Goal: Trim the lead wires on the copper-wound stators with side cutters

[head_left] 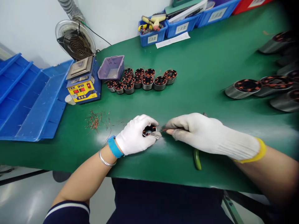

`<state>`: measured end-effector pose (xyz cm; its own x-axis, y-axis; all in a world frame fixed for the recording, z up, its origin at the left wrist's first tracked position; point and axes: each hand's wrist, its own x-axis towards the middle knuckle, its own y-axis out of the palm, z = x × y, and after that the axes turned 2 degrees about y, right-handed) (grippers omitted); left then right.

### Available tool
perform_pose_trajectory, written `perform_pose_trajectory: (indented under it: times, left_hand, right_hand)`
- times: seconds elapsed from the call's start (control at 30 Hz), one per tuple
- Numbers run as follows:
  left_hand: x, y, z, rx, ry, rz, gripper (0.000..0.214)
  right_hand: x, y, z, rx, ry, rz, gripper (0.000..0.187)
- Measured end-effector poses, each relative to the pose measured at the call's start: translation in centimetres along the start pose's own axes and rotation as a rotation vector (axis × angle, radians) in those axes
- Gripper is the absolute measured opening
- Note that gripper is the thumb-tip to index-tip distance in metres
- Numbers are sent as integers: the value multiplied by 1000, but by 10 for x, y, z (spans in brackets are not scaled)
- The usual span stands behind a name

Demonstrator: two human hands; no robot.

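Observation:
My left hand (pixel 135 134), in a white glove with a blue cuff, is wrapped round a small stator with copper windings (pixel 149 130) resting on the green table (pixel 163 102). My right hand (pixel 198 132), in a white glove with a yellow cuff, is closed in a pinch on a thin copper wire (pixel 164 130) leading out of the stator. A green-handled tool (pixel 197 158) sticks out from under my right hand; whether the hand grips it is hidden.
Several wound stators (pixel 142 81) stand grouped behind, next to a purple tray (pixel 111 67) and a yellow-blue solder pot (pixel 83 82) with a fan. Cut copper wire bits (pixel 94 120) lie at left. Larger stators (pixel 261 87) lie right. Blue bins (pixel 168 28) line the back.

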<state>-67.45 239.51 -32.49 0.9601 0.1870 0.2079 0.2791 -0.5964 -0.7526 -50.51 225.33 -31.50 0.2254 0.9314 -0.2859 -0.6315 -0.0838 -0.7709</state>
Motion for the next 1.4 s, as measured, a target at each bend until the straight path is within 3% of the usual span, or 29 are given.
perform_pose_trajectory:
  times: [0.1,0.2,0.27,0.4,0.47,0.7,0.87,1.0,1.2,1.4]
  left_hand:
    - [1,2,-1,20,-7,-9,18]
    - [1,5,-2,29,-38,-14,18]
    - [0,6,-3,31,-52,-9,19]
    - [-2,7,-5,23,-82,-40,27]
    - [-2,7,-5,20,-100,-65,28]
    - [1,5,-3,57,-36,-4,19]
    - [2,10,1,93,20,-24,15]
    - [1,12,1,81,-16,-22,17]
    - [0,4,4,57,-16,86,23]
    - [0,1,6,23,44,112,24]
  right_hand:
    - [-3,-16,-8,41,59,12,33]
    - [-5,-20,-7,-59,232,-240,43]
    - [-5,-13,1,-105,240,-306,54]
    - [3,9,15,-86,13,-183,34]
    - [7,14,17,-19,-18,-129,35]
    - [7,3,9,251,64,11,33]
    - [4,5,1,216,61,55,31]
    - [4,4,-3,169,95,76,33]
    - [4,-2,-6,181,46,103,30]
    - [5,-1,-7,196,79,92,32]
